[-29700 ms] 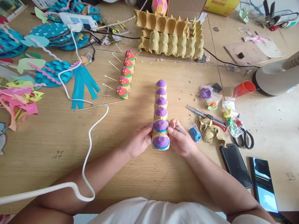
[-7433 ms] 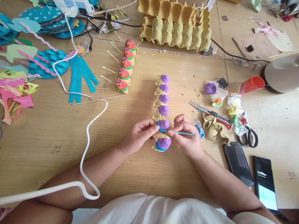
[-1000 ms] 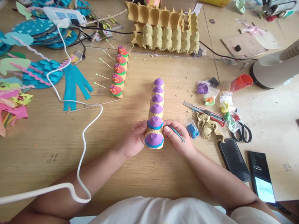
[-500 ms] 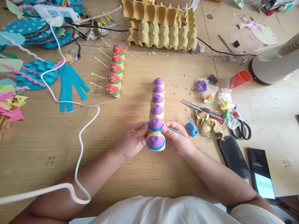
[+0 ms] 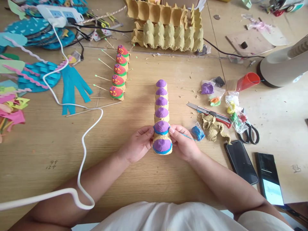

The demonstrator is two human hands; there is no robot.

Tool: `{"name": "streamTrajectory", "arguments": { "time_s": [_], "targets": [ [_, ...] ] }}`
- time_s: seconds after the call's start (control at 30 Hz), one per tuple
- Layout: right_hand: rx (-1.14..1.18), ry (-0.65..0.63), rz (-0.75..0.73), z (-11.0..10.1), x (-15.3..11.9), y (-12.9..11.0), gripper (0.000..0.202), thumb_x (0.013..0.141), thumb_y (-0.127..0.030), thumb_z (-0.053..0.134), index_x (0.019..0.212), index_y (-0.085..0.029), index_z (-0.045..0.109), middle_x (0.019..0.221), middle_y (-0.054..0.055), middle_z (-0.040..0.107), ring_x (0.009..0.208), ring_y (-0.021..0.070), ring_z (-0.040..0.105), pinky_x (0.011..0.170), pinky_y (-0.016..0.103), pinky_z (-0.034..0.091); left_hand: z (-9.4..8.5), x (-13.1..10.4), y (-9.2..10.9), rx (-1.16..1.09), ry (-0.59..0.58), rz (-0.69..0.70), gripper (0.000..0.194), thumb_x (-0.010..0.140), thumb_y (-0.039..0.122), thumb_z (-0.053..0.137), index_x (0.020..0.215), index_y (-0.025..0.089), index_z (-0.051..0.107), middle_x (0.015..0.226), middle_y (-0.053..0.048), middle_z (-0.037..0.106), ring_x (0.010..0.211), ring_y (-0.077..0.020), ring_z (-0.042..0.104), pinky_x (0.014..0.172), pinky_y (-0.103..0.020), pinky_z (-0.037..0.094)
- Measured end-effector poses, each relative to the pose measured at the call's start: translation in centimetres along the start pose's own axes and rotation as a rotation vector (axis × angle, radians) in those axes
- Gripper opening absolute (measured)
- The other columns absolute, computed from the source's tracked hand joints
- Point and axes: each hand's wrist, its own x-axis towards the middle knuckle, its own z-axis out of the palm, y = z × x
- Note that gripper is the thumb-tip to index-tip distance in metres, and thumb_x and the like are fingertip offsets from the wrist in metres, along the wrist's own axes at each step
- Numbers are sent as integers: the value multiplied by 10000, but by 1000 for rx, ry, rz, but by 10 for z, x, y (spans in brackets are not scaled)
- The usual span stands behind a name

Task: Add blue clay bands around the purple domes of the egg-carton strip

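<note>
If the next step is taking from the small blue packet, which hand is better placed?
Probably the right hand: the blue packet lies close beside it, though that hand holds a thin blue strand. The left hand is across the egg-carton strip.

In front of the grey appliance lie two phones; far to its left, a power strip.

On the bench, left of the white cable, stands dark handwriting in two short lines: the lower begins with the number 12, its last character unclear; the upper cannot be read for certain. A second scrawl, right of the rightmost black phone, is illegible.
</note>
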Motion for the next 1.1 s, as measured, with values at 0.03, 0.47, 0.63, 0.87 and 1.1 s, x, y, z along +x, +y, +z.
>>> {"name": "streamTrajectory", "arguments": {
  "time_s": [0.03,0.47,0.63,0.87,1.1],
  "targets": [
    [5,-5,5,0,0,0,354,775,-466,834,679,-180,649,543,-78,327,516,71,241,500,227,197,0,0,0,7,7,0,310,783,485,825,764,186,746,733,-12,640,657,-125,535,621,-265,469],
    [-99,28,-18,-1,-2,0,310,698,-441,907,811,-204,742,699,-22,637,665,123,568,668,271,482,-1,-1,-1,2,24,-9,335,778,477,836,816,156,750,739,-9,625,679,-113,536,643,-241,475],
    [-146,34,-36,-1,-2,0,271,732,-410,891,771,-200,726,711,-20,647,695,127,585,698,274,487,-1,-1,-1,8,23,-2,332,774,482,838,838,167,756,776,-20,647,706,-124,552,654,-247,479],
    [-105,-1,-7,-4,1,-1,351,754,-500,847,755,-186,691,590,-50,498,537,83,385,530,234,343,-3,0,-3,6,16,13,349,784,488,827,801,153,730,735,-6,619,672,-111,524,630,-244,457],
    [-40,-35,46,-4,2,-1,457,761,-521,825,619,-197,536,539,-74,327,509,80,246,501,244,197,-1,-1,-2,2,0,15,363,792,474,828,740,142,693,678,10,540,641,-92,467,603,-227,421]
  ]
}}
